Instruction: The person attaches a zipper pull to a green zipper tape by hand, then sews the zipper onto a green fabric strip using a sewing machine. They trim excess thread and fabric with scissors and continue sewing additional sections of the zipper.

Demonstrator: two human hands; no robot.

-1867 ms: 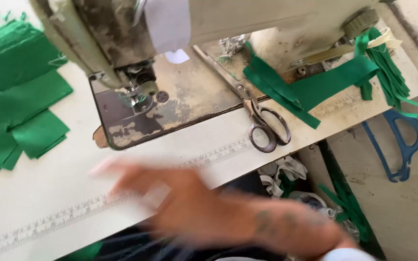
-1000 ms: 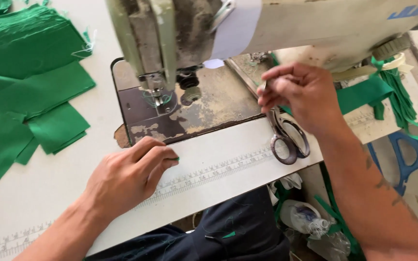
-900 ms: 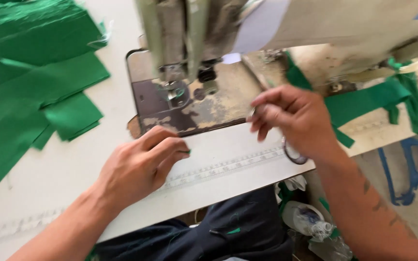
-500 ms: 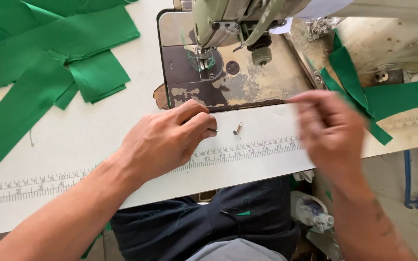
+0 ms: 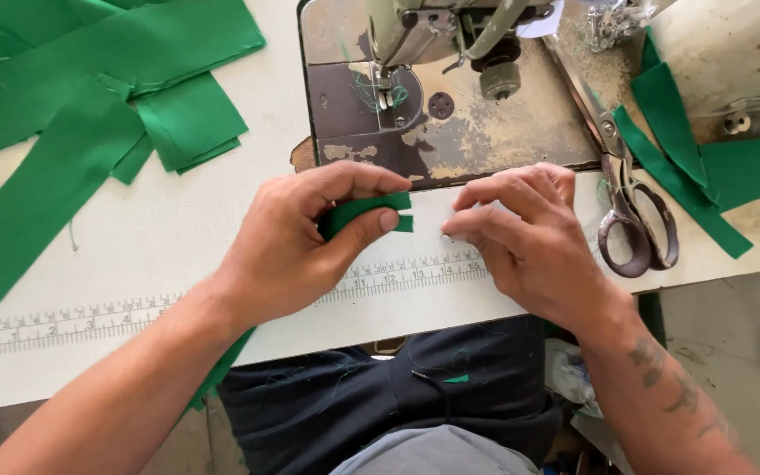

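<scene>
Green fabric piece point(image 5: 371, 211) pinched in left hand point(image 5: 296, 246), right hand point(image 5: 534, 242) just beside.

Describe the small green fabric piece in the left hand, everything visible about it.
The small green fabric piece is a narrow strip of plain, matte woven-looking cloth, seemingly folded double, with a stepped end pointing right. It lies flat and roughly horizontal just above the white table, in front of the sewing machine's worn metal plate. The left hand pinches it between thumb and forefinger, covering its left part. The right hand is close beside it, apparently not touching.
</scene>
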